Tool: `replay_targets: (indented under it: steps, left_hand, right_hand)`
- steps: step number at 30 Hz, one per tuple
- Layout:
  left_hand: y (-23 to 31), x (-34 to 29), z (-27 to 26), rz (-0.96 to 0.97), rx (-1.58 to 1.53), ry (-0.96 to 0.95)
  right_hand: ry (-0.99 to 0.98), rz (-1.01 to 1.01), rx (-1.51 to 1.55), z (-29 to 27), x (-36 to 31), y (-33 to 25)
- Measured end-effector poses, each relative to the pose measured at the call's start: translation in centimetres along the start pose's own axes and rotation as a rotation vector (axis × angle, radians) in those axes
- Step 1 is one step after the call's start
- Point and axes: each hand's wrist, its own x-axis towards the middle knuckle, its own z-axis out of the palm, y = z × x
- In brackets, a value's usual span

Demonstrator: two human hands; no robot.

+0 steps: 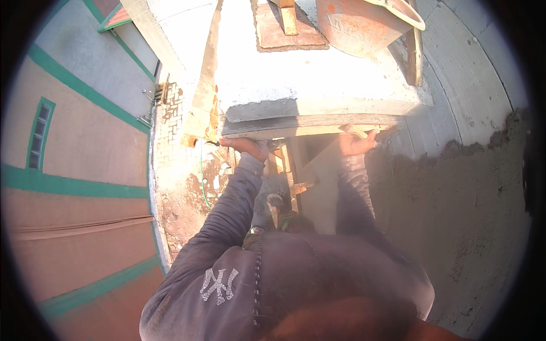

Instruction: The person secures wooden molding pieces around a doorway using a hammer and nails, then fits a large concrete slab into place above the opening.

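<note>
I see one grey wooden plank (310,121) running under the edge of one white concrete slab (307,79), and both my hands grip it from below: left hand (247,146) and right hand (357,142), fingers curled shut around its lower edge. Beyond my fingers, on the slab, sit one orange bucket (358,23) and one reddish flat board (287,31); right of my right fingers lies one rough plastered wall (455,199).

Orange bucket (364,23) on top of slab, rusty plate (287,34) beside it. Rough grey plaster wall (466,216) at right. Tan building (74,142) with green stripes far below left.
</note>
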Motion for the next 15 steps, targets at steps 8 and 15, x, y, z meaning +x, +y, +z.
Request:
replay_targets:
  steps: [8,15]
  left_hand:
    - [0.2,0.7,-0.9,-0.002,-0.052,-0.040]
    - [0.5,-2.2,2.6,-0.023,-0.107,0.204]
  right_hand:
    - [0.068,-0.099,-0.054,-0.1,0.3,1.1]
    - [0.011,0.063,0.007,-0.9,1.1,0.2]
